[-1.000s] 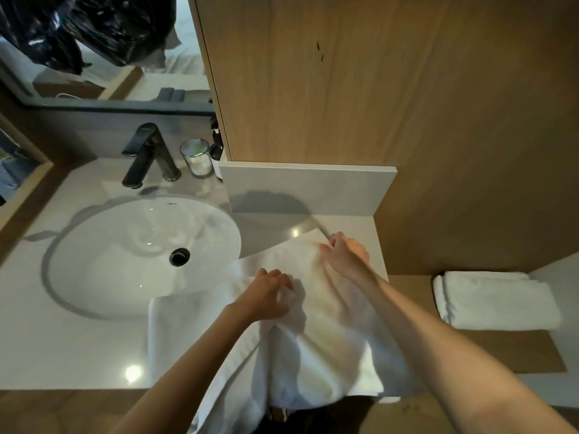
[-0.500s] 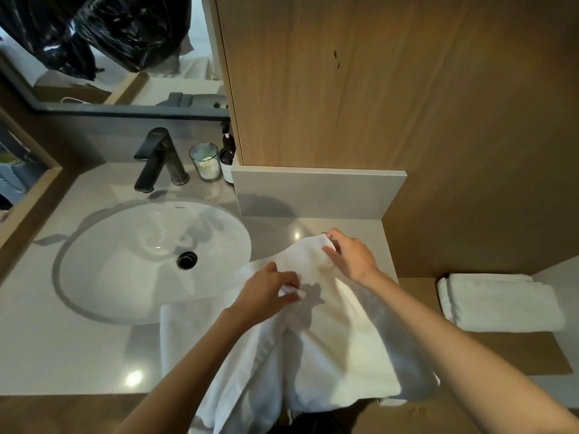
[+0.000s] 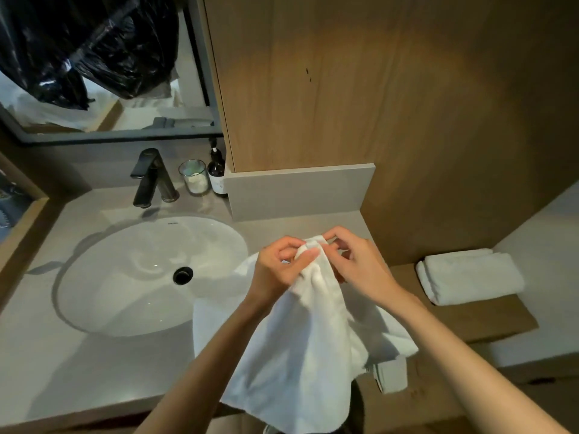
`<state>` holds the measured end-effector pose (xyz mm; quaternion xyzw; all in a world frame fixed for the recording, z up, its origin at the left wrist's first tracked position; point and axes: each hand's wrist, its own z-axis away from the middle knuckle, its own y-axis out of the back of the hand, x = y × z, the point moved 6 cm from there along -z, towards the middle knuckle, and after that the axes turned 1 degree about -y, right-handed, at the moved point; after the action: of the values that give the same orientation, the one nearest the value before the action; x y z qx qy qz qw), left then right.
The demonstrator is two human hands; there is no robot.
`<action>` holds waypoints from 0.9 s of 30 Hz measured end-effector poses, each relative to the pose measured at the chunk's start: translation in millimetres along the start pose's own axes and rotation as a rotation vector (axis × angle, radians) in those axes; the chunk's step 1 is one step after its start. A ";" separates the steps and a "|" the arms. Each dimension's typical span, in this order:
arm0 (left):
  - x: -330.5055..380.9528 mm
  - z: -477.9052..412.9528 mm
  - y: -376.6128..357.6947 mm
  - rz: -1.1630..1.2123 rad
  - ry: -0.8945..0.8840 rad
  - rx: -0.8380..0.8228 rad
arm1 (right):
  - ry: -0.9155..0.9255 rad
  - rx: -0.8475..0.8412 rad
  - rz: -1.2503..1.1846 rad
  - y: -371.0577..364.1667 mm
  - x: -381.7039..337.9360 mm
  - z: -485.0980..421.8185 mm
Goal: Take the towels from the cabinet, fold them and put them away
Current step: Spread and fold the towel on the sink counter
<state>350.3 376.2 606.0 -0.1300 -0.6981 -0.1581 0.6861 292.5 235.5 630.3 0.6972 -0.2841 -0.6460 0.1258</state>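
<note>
Hanging below both grips, the white towel (image 3: 300, 346) is pinched at its top corner by the left hand (image 3: 279, 270) and right hand (image 3: 357, 264), draped over the surface (image 3: 62, 364) front edge beside the sink (image 3: 125, 277).

both hands (image 3: 316, 264) pinch a white towel (image 3: 313, 339) by the sink (image 3: 94, 277).

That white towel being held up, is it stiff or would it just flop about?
Probably floppy: the white towel hangs in loose folds from where both hands pinch its top edge. Likely light, since fingers alone lift it. It seems unlikely to slip, as its surface looks soft, not slick.
</note>
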 end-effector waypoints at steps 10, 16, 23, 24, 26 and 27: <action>29.2 38.0 -14.9 0.008 -0.097 -0.089 | 0.022 0.028 0.029 24.2 -22.7 48.5; 32.3 56.0 -29.4 -0.042 -0.072 -0.024 | 0.040 -0.009 0.060 42.0 -29.2 74.1; 52.4 94.5 -69.5 -0.020 -0.104 -0.164 | 0.087 -0.033 -0.034 79.5 -32.3 116.5; 57.3 98.9 -75.6 -0.059 -0.137 -0.207 | 0.086 -0.014 -0.038 85.9 -31.1 123.5; 64.4 107.2 -87.5 -0.212 -0.229 -0.303 | 0.076 0.041 -0.049 100.7 -27.7 138.4; 63.6 111.3 -92.9 -0.308 -0.260 -0.348 | 0.074 0.073 -0.047 109.2 -26.2 146.1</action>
<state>209.7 333.2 664.6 -0.1577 -0.7543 -0.3603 0.5258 124.8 190.0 691.7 0.7313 -0.2859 -0.6118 0.0954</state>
